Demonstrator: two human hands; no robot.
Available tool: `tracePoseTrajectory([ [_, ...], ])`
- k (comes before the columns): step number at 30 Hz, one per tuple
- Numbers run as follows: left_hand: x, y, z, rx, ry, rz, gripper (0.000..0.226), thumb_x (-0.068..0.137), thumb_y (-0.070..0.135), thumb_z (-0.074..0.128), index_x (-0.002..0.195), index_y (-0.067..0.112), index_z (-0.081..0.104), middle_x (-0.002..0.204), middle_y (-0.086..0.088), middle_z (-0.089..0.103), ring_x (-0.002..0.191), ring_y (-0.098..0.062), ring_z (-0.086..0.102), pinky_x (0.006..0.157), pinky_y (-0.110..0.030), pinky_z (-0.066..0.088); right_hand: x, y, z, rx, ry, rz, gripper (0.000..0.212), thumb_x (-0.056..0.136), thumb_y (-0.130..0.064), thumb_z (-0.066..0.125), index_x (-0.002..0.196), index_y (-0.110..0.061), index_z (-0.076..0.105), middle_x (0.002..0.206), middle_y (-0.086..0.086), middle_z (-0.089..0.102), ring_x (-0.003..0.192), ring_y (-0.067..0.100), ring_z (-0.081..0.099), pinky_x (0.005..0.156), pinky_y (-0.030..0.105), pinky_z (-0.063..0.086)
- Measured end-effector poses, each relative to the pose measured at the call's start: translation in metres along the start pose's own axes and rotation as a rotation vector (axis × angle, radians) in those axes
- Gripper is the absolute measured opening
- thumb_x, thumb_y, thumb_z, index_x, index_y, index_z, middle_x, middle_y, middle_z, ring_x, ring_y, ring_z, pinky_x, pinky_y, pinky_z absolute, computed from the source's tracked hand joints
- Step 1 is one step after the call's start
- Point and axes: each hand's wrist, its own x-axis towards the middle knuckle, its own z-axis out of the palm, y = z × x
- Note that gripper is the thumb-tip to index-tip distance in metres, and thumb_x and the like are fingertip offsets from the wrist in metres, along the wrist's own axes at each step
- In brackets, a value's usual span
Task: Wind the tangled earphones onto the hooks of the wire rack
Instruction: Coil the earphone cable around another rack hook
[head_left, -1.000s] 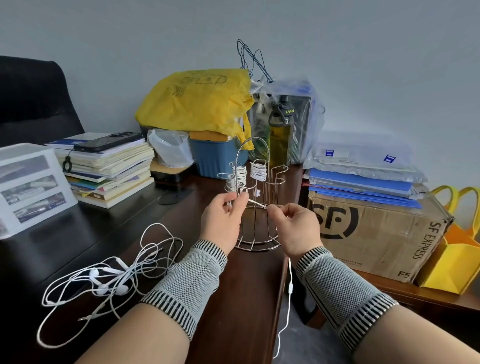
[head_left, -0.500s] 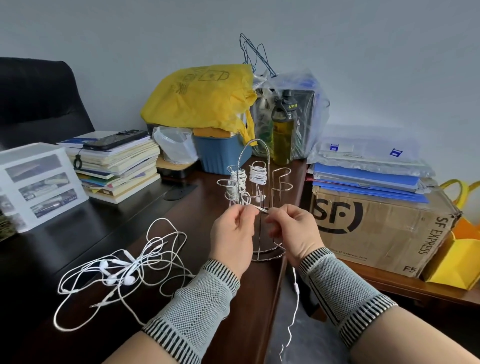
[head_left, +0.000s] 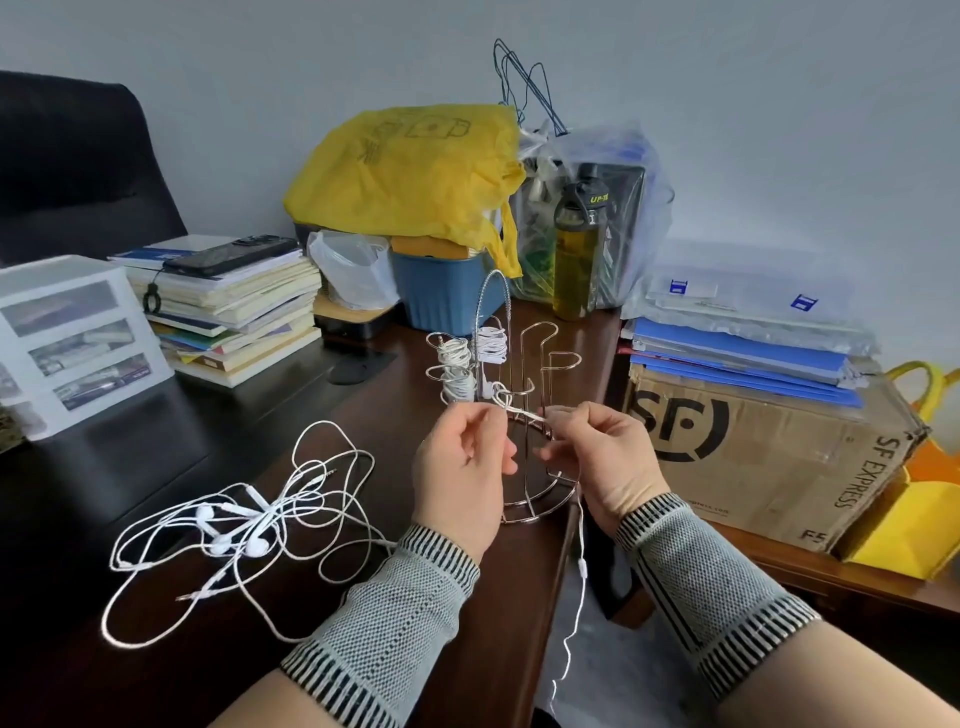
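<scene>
A wire rack with curled hooks stands near the desk's right edge. Three of its hooks carry wound white earphone bundles. My left hand and my right hand are just in front of the rack, each pinching a white earphone cable stretched between them and looped at a low hook. The cable's tail hangs from my right hand over the desk edge. A tangle of white earphones lies on the desk to the left.
A stack of books with a phone on top and a white drawer box sit at the left. A yellow bag, blue tub and bottle stand behind the rack. A cardboard box sits to the right.
Both hands have stayed at the rack's front and drawn slightly apart, with the cable now looped at a low hook. The camera has shifted, so the scene sits more to the right.
</scene>
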Motion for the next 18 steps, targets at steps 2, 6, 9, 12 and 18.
tracePoseTrajectory([
  [2,0.002,0.000,0.000,-0.021,0.018,-0.002,0.010,0.095,0.016,0.057,0.086,0.017,0.062,0.062,0.005,0.062,0.051,-0.003,0.058,0.056,-0.015,0.048,-0.004,0.000,-0.001,-0.036,0.026,-0.044,0.039,0.083,0.001,0.067,0.047,-0.011,0.056,0.087,0.009,0.068,0.048,0.014,0.058,0.073,0.043,0.049],
  [6,0.004,0.004,0.002,-0.051,0.034,0.020,0.010,0.093,0.017,0.060,0.085,0.022,0.061,0.067,0.005,0.063,0.049,0.000,0.056,0.052,-0.012,0.044,-0.013,0.003,-0.002,-0.162,0.056,-0.153,0.033,0.083,-0.008,0.072,0.052,-0.013,0.059,0.057,0.002,0.057,0.049,0.014,0.050,0.059,0.033,0.048],
  [9,0.004,0.006,0.002,-0.034,0.044,0.049,0.014,0.093,0.017,0.060,0.081,0.025,0.061,0.068,0.007,0.063,0.050,0.000,0.056,0.051,-0.011,0.043,-0.017,0.001,0.000,-0.214,0.060,-0.196,0.032,0.084,-0.014,0.072,0.054,-0.016,0.059,0.049,-0.001,0.050,0.045,0.011,0.045,0.057,0.035,0.043],
  [12,0.004,0.005,0.002,-0.028,0.041,0.049,0.013,0.093,0.017,0.060,0.082,0.024,0.064,0.068,0.008,0.063,0.050,0.000,0.055,0.054,-0.010,0.044,-0.020,-0.003,0.001,-0.162,0.076,-0.194,0.030,0.085,-0.012,0.070,0.057,-0.016,0.061,0.060,0.010,0.058,0.045,0.011,0.049,0.059,0.036,0.047],
  [18,0.003,0.003,0.000,0.031,-0.010,0.025,0.010,0.092,0.012,0.061,0.089,0.019,0.067,0.072,0.011,0.066,0.058,0.003,0.060,0.059,-0.007,0.045,-0.028,-0.006,-0.009,-0.147,0.152,-0.195,0.025,0.085,-0.010,0.068,0.063,-0.007,0.060,0.053,0.000,0.059,0.042,0.006,0.042,0.049,0.023,0.037],
])
